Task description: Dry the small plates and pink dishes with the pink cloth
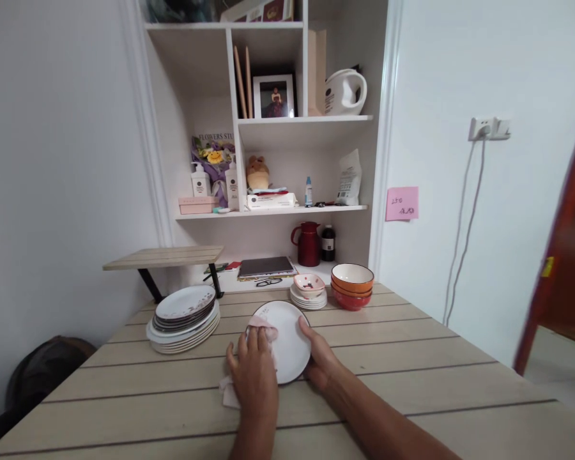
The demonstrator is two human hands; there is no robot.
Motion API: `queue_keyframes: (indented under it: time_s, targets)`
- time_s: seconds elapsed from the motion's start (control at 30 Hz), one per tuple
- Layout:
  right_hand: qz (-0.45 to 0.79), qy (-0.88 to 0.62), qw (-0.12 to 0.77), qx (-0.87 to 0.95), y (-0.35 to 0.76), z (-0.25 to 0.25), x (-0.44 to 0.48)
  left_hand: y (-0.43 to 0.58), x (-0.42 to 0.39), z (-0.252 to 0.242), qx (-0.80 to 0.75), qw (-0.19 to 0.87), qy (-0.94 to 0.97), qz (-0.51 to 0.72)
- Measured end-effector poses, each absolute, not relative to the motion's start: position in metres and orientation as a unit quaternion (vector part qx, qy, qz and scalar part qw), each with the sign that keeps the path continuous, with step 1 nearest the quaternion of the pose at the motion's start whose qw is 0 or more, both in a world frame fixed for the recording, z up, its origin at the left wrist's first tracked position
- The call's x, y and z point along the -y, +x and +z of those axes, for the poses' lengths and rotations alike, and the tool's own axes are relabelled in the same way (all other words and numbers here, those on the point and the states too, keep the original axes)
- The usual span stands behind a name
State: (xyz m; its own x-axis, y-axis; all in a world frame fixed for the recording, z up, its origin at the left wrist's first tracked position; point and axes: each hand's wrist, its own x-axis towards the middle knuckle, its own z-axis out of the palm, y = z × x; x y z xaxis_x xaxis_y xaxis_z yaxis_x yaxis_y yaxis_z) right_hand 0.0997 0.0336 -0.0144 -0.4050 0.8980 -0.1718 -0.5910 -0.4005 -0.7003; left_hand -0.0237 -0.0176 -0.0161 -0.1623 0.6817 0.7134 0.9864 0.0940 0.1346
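A white plate (291,342) with a dark rim and a faint floral print is held tilted above the slatted table. My right hand (322,358) grips its right edge, the thumb on top and the fingers underneath. Over the plate's left side, my left hand (255,367) presses a pale pink cloth (263,324) against the surface. Part of that cloth hangs out below the hand, left of the wrist. My left palm hides the plate's left edge.
Stacked plates (184,319) stand at the left, near a small raised wooden shelf (165,257). Behind the held plate are small dishes (309,297) and stacked bowls (352,287). Farther back sit a laptop (266,267), glasses (269,282) and a red jug (308,244).
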Motion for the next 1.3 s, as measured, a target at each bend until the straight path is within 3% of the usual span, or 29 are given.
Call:
queue_keyframes:
  time_s: [0.27,0.53,0.7,0.9,1.03,1.17,1.3]
  targets:
    - [0.764,-0.229,0.550,0.247,0.115,-0.004,-0.042,-0.013,0.015,-0.024,0.629,0.197,-0.675,-0.330]
    - [0.815,-0.280,0.406,0.303,0.114,-0.003,-0.033,-0.013,0.006,-0.027,0.548,0.098,-0.717,-0.420]
    - [0.816,-0.259,0.395,0.333,0.096,-0.010,-0.022,-0.030,0.011,-0.020,0.658,0.178,-0.611,-0.403]
    - [0.763,-0.314,0.511,0.241,0.101,-0.014,-0.039,-0.031,0.013,-0.020,0.718,0.232,-0.589,-0.290]
    - [0.747,-0.262,0.572,0.216,0.115,-0.007,-0.047,-0.011,0.018,-0.021,0.671,0.217,-0.644,-0.298]
    - [0.778,-0.206,0.544,0.237,0.121,0.000,-0.045,0.002,0.016,-0.026,0.587,0.206,-0.701,-0.349]
    - [0.806,-0.249,0.469,0.261,0.116,0.000,-0.037,0.000,0.011,-0.029,0.576,0.201,-0.711,-0.349]
